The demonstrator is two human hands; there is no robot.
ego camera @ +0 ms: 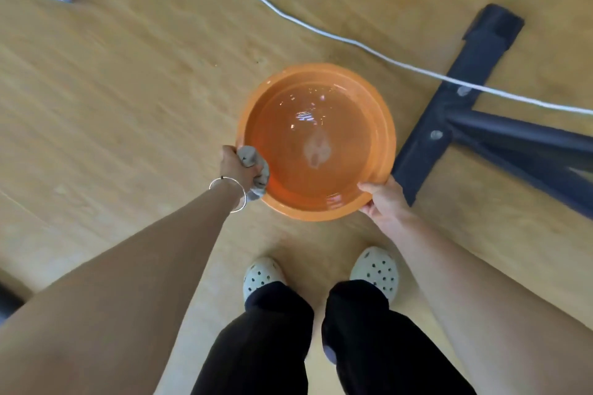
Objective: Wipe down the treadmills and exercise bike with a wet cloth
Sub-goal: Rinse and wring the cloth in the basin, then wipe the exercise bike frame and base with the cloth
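Grey cloth (253, 170) bunched in left grip (236, 167), fingers curled round it, against left rim of orange basin (387, 138). Right grip (385, 202) pinching near-right rim, thumb on top. Both arms stretched down. Water in basin. Wooden floor (128, 90); white cable (321, 29), dark machine foot (449, 112) just right of basin.
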